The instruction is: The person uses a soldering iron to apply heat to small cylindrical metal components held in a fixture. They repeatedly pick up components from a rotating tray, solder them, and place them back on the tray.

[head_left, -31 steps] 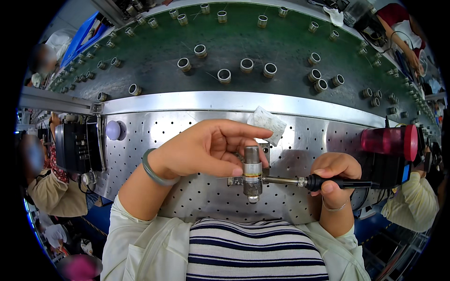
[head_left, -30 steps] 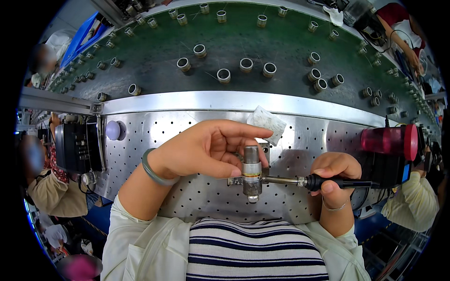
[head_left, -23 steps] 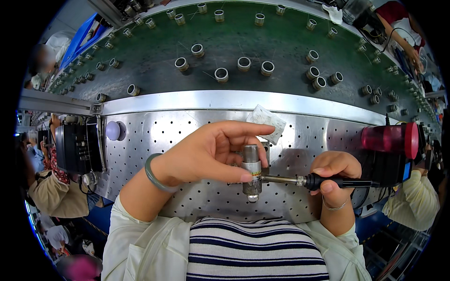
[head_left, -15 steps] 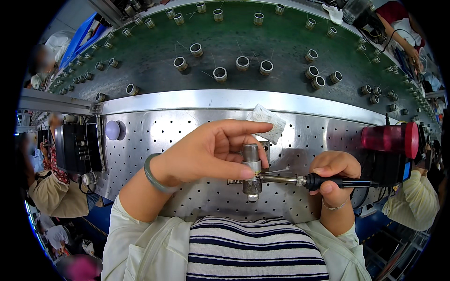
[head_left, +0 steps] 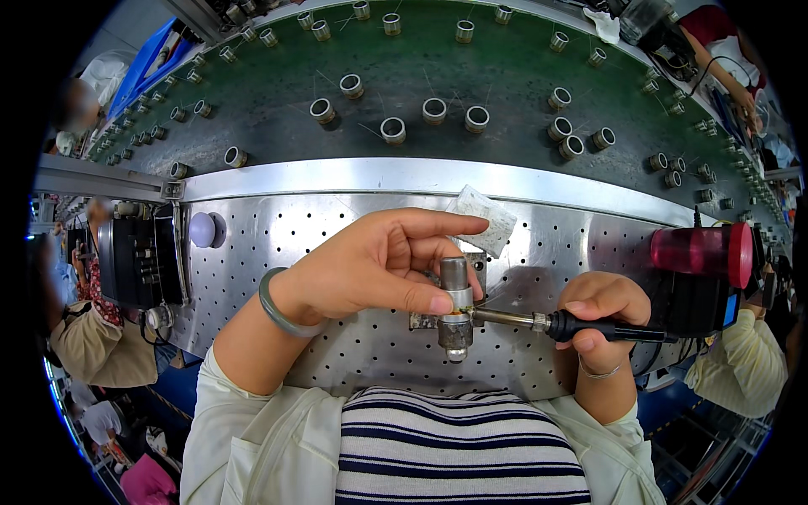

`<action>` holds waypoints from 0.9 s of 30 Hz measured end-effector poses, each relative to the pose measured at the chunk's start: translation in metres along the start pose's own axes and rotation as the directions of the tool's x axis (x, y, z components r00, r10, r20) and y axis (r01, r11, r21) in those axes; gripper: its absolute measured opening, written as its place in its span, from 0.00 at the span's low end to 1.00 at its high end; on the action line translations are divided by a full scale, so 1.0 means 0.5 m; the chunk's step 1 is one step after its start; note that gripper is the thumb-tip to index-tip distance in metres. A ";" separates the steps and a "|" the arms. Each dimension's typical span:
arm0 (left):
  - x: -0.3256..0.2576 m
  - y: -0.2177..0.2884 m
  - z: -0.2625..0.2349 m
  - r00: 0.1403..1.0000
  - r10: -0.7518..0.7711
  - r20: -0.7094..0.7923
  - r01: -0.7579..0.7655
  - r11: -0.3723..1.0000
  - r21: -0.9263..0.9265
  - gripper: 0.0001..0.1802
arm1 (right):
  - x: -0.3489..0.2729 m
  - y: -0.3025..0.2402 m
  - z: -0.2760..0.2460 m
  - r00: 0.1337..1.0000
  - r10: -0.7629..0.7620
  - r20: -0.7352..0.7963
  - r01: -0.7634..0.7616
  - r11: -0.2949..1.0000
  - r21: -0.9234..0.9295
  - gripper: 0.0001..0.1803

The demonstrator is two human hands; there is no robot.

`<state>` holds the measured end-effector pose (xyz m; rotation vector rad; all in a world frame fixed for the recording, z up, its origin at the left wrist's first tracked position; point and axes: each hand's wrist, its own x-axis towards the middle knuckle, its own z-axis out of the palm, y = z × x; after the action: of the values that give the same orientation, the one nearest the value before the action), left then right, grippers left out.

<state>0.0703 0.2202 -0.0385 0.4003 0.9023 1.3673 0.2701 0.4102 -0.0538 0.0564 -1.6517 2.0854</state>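
A metal post [head_left: 453,271] stands upright in front of me, with a short metal ring [head_left: 460,299] around it. My left hand [head_left: 358,269] has its thumb on the ring and another finger behind it, while the index finger stretches out above. In my right hand [head_left: 606,307] is a soldering iron [head_left: 509,318], gripped by its black handle. The iron points left, its tip at the lower edge of the ring, where a small yellowish-green band shows. A thin wire sticks out to the right there. The exact contact is too small to make out.
Behind the perforated metal worktop [head_left: 269,244] runs a green conveyor belt [head_left: 269,93] carrying many similar rings. A whitish square pad [head_left: 488,220] lies beyond my left hand. A red cup-shaped container [head_left: 699,251] stands right, a purple knob [head_left: 202,230] left. People sit at both sides.
The soldering iron's tip sits slightly higher against the ring, and my left thumb has shifted up a little. Both hands keep their grips.
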 end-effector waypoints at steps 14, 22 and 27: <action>-0.001 -0.004 0.014 1.000 0.000 -0.026 0.000 1.000 0.005 0.42 | -0.003 -0.005 0.001 0.999 0.023 -0.028 -0.024 1.000 -0.015 0.13; -0.001 -0.001 0.018 0.999 -0.009 -0.034 0.009 1.000 -0.005 0.42 | 0.000 -0.008 0.003 0.997 0.041 -0.071 -0.038 0.999 0.039 0.12; 0.004 0.000 0.020 1.000 -0.010 -0.026 0.009 1.000 -0.020 0.41 | 0.000 -0.007 0.002 0.997 0.052 -0.062 -0.051 0.998 0.025 0.11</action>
<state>0.0778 0.2244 -0.0329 0.3630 0.9104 1.3747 0.2714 0.4097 -0.0502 -0.0438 -1.6076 2.1233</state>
